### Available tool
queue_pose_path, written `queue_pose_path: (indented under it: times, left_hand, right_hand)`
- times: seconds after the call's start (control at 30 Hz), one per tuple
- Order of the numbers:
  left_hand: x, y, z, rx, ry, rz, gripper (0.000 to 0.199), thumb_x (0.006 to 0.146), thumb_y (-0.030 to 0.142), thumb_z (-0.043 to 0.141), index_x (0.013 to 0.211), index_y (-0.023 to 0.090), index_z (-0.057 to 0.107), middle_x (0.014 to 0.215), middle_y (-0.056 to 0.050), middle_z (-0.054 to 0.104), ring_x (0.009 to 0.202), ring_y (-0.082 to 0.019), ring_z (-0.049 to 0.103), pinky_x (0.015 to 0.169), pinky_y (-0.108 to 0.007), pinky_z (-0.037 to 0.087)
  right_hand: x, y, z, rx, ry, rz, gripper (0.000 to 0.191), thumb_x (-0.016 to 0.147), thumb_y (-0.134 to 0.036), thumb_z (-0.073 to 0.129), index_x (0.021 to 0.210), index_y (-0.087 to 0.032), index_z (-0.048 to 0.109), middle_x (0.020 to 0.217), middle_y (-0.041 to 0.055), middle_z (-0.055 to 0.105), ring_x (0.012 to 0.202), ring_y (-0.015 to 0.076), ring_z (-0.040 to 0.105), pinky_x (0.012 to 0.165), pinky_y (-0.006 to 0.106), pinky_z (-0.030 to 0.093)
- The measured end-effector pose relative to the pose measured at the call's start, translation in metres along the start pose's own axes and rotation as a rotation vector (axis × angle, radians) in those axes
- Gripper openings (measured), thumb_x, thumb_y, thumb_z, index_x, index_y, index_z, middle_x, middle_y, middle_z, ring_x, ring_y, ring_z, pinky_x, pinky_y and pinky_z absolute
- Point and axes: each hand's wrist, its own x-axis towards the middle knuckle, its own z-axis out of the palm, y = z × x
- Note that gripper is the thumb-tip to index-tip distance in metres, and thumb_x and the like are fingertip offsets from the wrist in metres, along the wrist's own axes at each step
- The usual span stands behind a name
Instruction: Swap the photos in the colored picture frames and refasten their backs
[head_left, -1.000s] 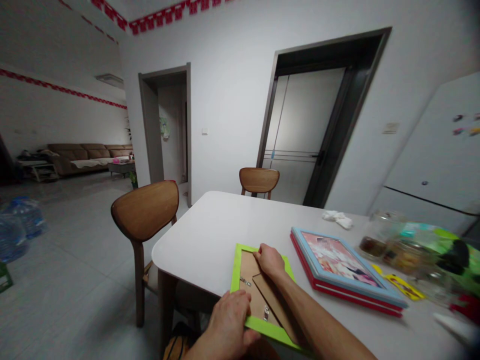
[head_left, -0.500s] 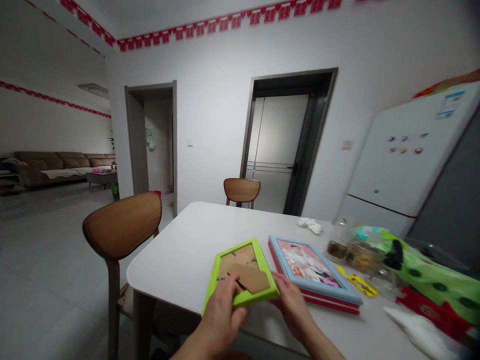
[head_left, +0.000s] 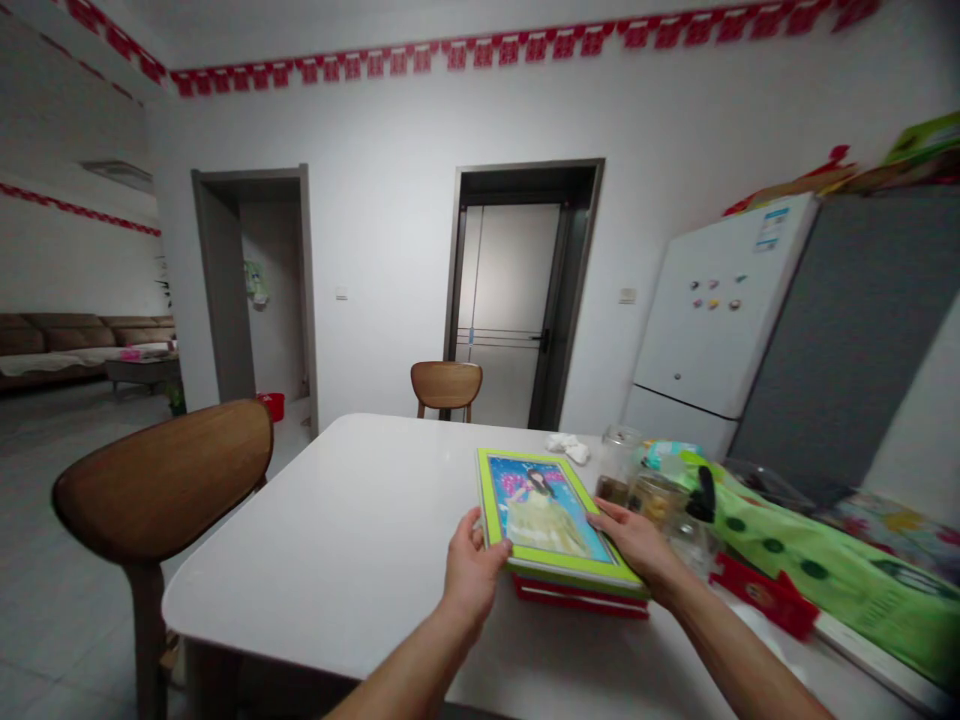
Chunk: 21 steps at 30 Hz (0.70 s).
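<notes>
"Where's the green-framed picture (head_left: 551,515) sitting?"

"On top of a red-edged frame (head_left: 581,598), toward the far side of the white tabletop (head_left: 300,540). It's lying nearly flat with its glass facing up, showing a figure in a pale dress against blue."

"And the hands?"

"One on each side of it. The left hand (head_left: 474,570) is at the lower left edge, its thumb raised against the green border and its fingers (head_left: 466,548) loosely spread, with no pinch that I can make out."

"The right hand (head_left: 634,540)?"

"It's at the right edge, fingers (head_left: 615,520) lying close together across the green corner — touching it, not pinching it."

"What's nearest on that side?"

"Glass jars (head_left: 656,497), just beyond the right hand, with a green patterned bag (head_left: 810,560) and a red packet (head_left: 761,595) further right. A crumpled white cloth (head_left: 568,448) lies just past the top of the picture."

"Anything else close by?"

"A wooden chair (head_left: 150,480) stands at the tabletop's left side — well apart from both hands — and a white fridge (head_left: 712,310) stands beyond the jars."
</notes>
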Motion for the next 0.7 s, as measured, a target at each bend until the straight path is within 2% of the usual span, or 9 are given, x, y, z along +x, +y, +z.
queue_pose_path:
  times: [0.07, 0.13, 0.23, 0.3, 0.4, 0.5, 0.6, 0.7]
  left_hand:
    - [0.011, -0.024, 0.015, 0.168, -0.005, 0.017, 0.051, 0.07, 0.012, 0.052, 0.119, 0.012, 0.036, 0.112, -0.01, 0.055, 0.102, -0.02, 0.052, 0.083, -0.027, 0.043]
    - [0.019, -0.04, 0.026, 0.394, 0.012, 0.059, 0.047, 0.072, 0.013, 0.051, 0.118, 0.015, 0.039, 0.116, -0.007, 0.053, 0.107, -0.019, 0.048, 0.088, -0.027, 0.039]
    - [0.025, -0.051, 0.032, 0.674, 0.033, 0.083, 0.054, 0.07, 0.015, 0.052, 0.122, 0.012, 0.034, 0.122, -0.008, 0.047, 0.112, -0.019, 0.042, 0.094, -0.027, 0.032]
    - [0.026, -0.055, 0.032, 0.741, 0.029, 0.091, 0.06, 0.069, 0.014, 0.052, 0.125, 0.009, 0.029, 0.126, -0.01, 0.042, 0.116, -0.018, 0.038, 0.096, -0.026, 0.028]
    - [0.024, -0.062, 0.028, 0.681, -0.029, 0.037, 0.056, 0.073, 0.015, 0.047, 0.125, 0.011, 0.027, 0.125, -0.008, 0.044, 0.111, -0.015, 0.043, 0.093, -0.023, 0.031]
    - [0.022, -0.068, 0.021, 0.58, -0.098, -0.054, 0.043, 0.077, 0.018, 0.041, 0.119, 0.016, 0.036, 0.117, -0.005, 0.052, 0.104, -0.015, 0.049, 0.088, -0.023, 0.037]
    - [0.022, -0.068, 0.014, 0.491, -0.115, -0.067, 0.039, 0.076, 0.018, 0.041, 0.115, 0.018, 0.042, 0.113, -0.003, 0.055, 0.102, -0.017, 0.05, 0.087, -0.025, 0.037]
    - [0.021, -0.063, 0.009, 0.364, -0.135, -0.047, 0.039, 0.072, 0.013, 0.043, 0.111, 0.016, 0.043, 0.11, -0.004, 0.057, 0.099, -0.016, 0.052, 0.085, -0.024, 0.039]
  right_hand:
    - [0.022, 0.016, -0.019, -0.045, -0.048, 0.044, 0.051, 0.064, -0.024, 0.054, 0.112, -0.01, 0.05, 0.076, 0.0067, 0.068, 0.055, 0.0166, 0.06, 0.054, 0.028, 0.047]
    - [0.038, 0.031, -0.028, -0.125, -0.062, 0.025, 0.047, 0.065, -0.025, 0.052, 0.11, -0.011, 0.053, 0.078, 0.0062, 0.068, 0.059, 0.0172, 0.06, 0.057, 0.028, 0.047]
    - [0.053, 0.048, -0.031, -0.217, -0.028, -0.035, 0.046, 0.063, -0.027, 0.052, 0.106, -0.012, 0.056, 0.089, 0.0063, 0.067, 0.074, 0.0189, 0.061, 0.066, 0.028, 0.047]
    - [0.058, 0.057, -0.032, -0.229, -0.018, -0.052, 0.048, 0.061, -0.029, 0.055, 0.106, -0.012, 0.056, 0.1, 0.0075, 0.063, 0.086, 0.0196, 0.059, 0.074, 0.028, 0.045]
    - [0.056, 0.07, -0.036, -0.208, -0.03, 0.019, 0.055, 0.062, -0.04, 0.053, 0.109, -0.011, 0.054, 0.107, 0.0097, 0.06, 0.092, 0.0209, 0.057, 0.074, 0.029, 0.045]
    - [0.045, 0.081, -0.037, -0.165, 0.001, 0.088, 0.057, 0.064, -0.049, 0.047, 0.109, -0.015, 0.054, 0.109, 0.0095, 0.058, 0.093, 0.0213, 0.056, 0.068, 0.029, 0.047]
    - [0.035, 0.079, -0.03, -0.234, 0.022, 0.023, 0.052, 0.061, -0.046, 0.049, 0.104, -0.017, 0.057, 0.11, 0.0083, 0.058, 0.096, 0.0218, 0.055, 0.071, 0.029, 0.046]
    - [0.033, 0.069, -0.02, -0.355, 0.051, -0.011, 0.046, 0.06, -0.042, 0.049, 0.096, -0.016, 0.061, 0.103, 0.0085, 0.061, 0.097, 0.0233, 0.054, 0.076, 0.031, 0.044]
